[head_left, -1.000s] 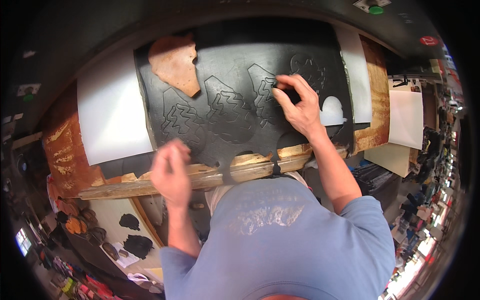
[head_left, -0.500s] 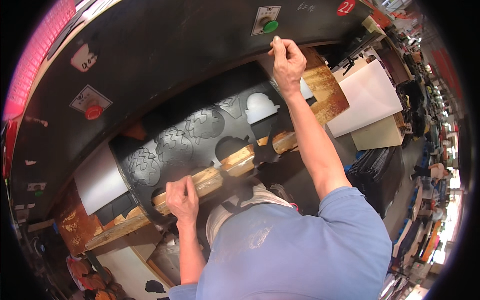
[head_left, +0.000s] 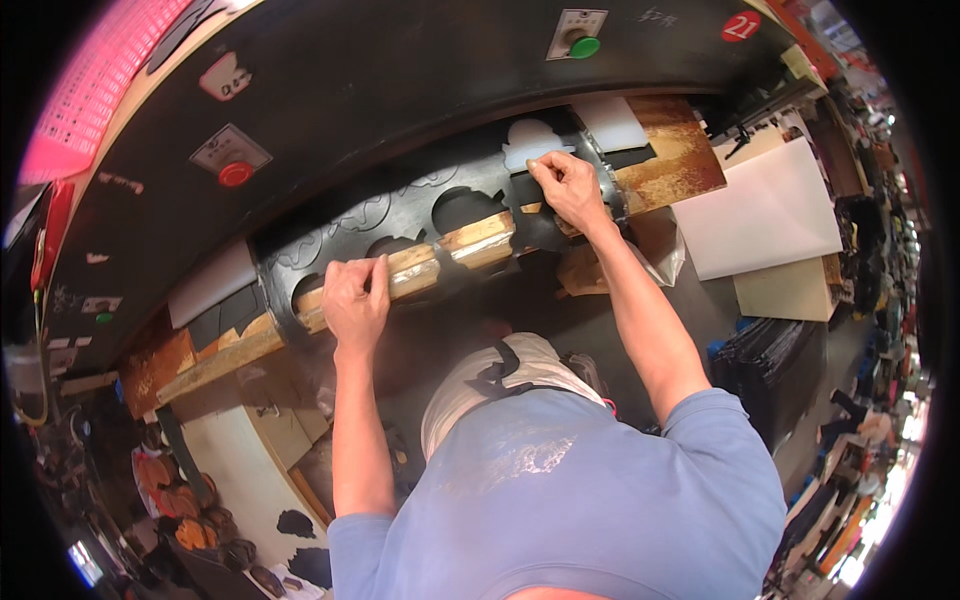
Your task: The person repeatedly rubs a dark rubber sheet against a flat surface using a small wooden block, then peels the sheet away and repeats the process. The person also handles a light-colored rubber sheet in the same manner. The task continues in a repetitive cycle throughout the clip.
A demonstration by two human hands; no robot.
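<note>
A black sheet (head_left: 405, 200) with several round-lobed holes lies under the dark press beam, its front part reaching over a worn wooden edge (head_left: 480, 240). Curved cut lines mark its left half. Through the hole at its right, a pale board (head_left: 540, 140) shows. My left hand (head_left: 355, 302) is closed in a pinch at the front of the sheet, apparently on it; the fingertips' contact is partly hidden. My right hand (head_left: 570, 188) is closed too, thumb and forefinger together over that right hole; what they pinch, if anything, cannot be made out.
The press beam (head_left: 400, 60) spans the far side, with a green button (head_left: 583, 47) and a red button (head_left: 235, 175). A large white sheet (head_left: 760, 210) lies at the right above a dark stack (head_left: 765, 365). A pink basket (head_left: 110, 85) stands at the upper left.
My right hand has come down from near the green button to the black sheet. The sheet has shifted away from me, deeper under the beam, with my left hand at its front.
</note>
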